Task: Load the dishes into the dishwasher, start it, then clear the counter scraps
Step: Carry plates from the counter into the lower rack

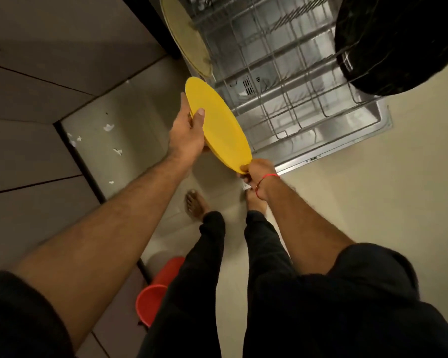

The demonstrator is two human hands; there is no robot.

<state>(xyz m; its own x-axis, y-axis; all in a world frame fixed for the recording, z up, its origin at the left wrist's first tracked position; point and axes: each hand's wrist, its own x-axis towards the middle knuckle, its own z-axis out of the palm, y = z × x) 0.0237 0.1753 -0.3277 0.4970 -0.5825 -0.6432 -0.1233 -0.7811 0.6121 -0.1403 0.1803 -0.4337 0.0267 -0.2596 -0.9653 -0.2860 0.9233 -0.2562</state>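
Observation:
A yellow plate (pixel 217 125) is held on edge in the air, just left of the pulled-out lower dishwasher rack (pixel 282 81). My left hand (pixel 188 133) grips its left rim, thumb on the face. My right hand (pixel 256 174) pinches the plate's near rim; a red thread circles that wrist. A pale olive plate (pixel 189 40) stands at the rack's left side. A large black pan (pixel 398 42) sits at the rack's right side. The open dishwasher door (pixel 373 130) lies flat beneath the rack.
White paper scraps (pixel 109 127) lie on the grey counter surface at left, beside brown cabinet fronts (pixel 36 86). A red bucket (pixel 155 288) stands on the floor by my legs. My bare feet are on the pale tile floor (pixel 373 202).

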